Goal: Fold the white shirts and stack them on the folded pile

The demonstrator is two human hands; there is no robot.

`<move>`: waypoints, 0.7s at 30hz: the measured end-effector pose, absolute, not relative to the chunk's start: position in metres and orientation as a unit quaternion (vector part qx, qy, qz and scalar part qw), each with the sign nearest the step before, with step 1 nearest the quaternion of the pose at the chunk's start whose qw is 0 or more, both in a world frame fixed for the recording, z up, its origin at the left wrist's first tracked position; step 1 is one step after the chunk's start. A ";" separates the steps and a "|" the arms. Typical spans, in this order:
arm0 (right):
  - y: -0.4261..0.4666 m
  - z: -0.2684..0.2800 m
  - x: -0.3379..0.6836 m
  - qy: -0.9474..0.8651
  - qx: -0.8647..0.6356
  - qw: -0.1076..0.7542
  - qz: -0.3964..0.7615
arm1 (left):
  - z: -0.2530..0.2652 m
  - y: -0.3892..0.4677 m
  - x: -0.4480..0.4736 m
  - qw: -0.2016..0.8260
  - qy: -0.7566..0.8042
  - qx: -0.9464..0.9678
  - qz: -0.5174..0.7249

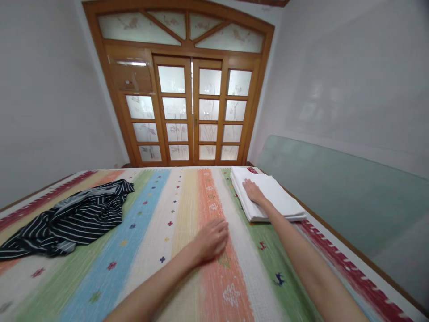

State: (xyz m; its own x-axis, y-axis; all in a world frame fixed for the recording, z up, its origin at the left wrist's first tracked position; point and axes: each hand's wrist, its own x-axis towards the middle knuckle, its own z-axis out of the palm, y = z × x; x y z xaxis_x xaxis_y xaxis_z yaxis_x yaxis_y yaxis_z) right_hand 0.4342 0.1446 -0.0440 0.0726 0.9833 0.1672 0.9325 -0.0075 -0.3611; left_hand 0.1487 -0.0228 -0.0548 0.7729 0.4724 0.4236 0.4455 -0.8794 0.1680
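Note:
My right hand (254,192) lies flat on a folded stack of white cloth (279,197), its fingers stretched out over the near left part. The stack sits at the far right side of the striped bedspread (187,197), and a bit of red print shows at its back edge. Lower and nearer to me, my left hand (211,240) is over the orange stripe of the bedspread, back up, with loosely bent fingers. Nothing shows in it. Whether its fingertips press on the fabric is hard to see.
A crumpled black garment with white stripes (80,217) lies at the left of the bed. A pale green headboard (321,183) runs along the right side by the grey wall. Behind the bed stand wooden doors (191,112) with frosted panes.

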 end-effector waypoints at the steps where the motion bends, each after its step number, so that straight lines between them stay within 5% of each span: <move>1: 0.150 -0.043 0.426 -0.678 -0.704 0.202 0.072 | -0.055 -0.020 0.125 0.033 0.281 0.929 0.237; 6: 0.163 -0.036 0.401 -0.704 -0.684 0.180 0.065 | -0.051 0.001 -0.003 0.016 0.522 0.809 0.271; 13: 0.159 -0.035 0.390 -0.716 -0.692 0.086 0.013 | -0.035 0.001 -0.159 -0.132 0.795 0.578 0.128; 21: 0.146 -0.030 0.377 -0.699 -0.714 0.012 -0.040 | -0.050 -0.006 -0.197 -0.080 0.839 0.532 0.084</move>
